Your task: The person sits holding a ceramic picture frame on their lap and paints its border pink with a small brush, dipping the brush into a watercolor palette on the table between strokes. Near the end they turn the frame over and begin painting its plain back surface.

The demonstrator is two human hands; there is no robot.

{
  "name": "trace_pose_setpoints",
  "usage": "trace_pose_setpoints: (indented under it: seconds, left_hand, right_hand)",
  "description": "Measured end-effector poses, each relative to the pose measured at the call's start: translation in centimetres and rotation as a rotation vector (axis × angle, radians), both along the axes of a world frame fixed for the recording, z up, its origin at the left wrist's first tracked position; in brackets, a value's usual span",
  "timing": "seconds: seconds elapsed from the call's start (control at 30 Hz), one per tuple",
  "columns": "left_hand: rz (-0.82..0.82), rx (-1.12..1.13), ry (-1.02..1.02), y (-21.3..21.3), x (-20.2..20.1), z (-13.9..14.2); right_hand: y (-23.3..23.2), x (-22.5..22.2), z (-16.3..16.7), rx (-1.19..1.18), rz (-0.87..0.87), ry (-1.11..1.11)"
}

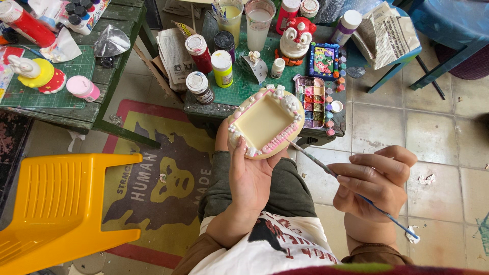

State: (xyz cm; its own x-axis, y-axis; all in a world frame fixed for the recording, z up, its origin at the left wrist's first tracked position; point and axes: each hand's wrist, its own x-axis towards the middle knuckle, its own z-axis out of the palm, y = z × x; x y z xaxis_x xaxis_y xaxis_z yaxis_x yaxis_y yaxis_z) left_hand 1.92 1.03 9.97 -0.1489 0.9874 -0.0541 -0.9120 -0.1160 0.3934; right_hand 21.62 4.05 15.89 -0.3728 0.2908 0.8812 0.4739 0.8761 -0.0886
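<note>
The yellow stool stands well left of the frame, out of the way. The green-matted counter lies just beyond the frame, so the paint bottles, two water cups and the palette, just right of the frame, sit within easy reach. The cream plaster frame is held above the lap, face up and tilted toward the eyes. The left hand cups it from beneath, its grip closed around the lower edge, thumb on the rim, to steady it. The right hand, right of the frame, pinches the brush like a pen, fingers closed on the shaft, the tip meeting the frame's pink lower-right edge.
</note>
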Motion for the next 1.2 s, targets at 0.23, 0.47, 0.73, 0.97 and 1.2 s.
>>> trace_pose_setpoints:
  seconds: [0.23,0.47,0.73,0.97,1.2]
  left_hand:
    - [0.002,0.013,0.016,0.0,0.0,0.1]
    - [0.013,-0.001,0.027,-0.1,0.0,0.0]
    - [-0.014,0.005,0.012,0.0,0.0,0.0]
    - [0.006,-0.008,0.02,-0.2,0.0,0.1]
    - [0.019,-0.041,-0.008,-0.2,0.0,-0.1]
  right_hand:
    - [-0.2,-0.6,-0.3,0.008,-0.026,0.02]
    - [0.2,-0.1,-0.1,0.005,0.058,-0.026]
    - [-0.6,-0.8,0.1,-0.103,0.027,0.056]
    - [-0.1,-0.4,-0.2,-0.051,-0.045,0.046]
    - [-0.9,-1.0,-1.1,-0.118,0.048,0.024]
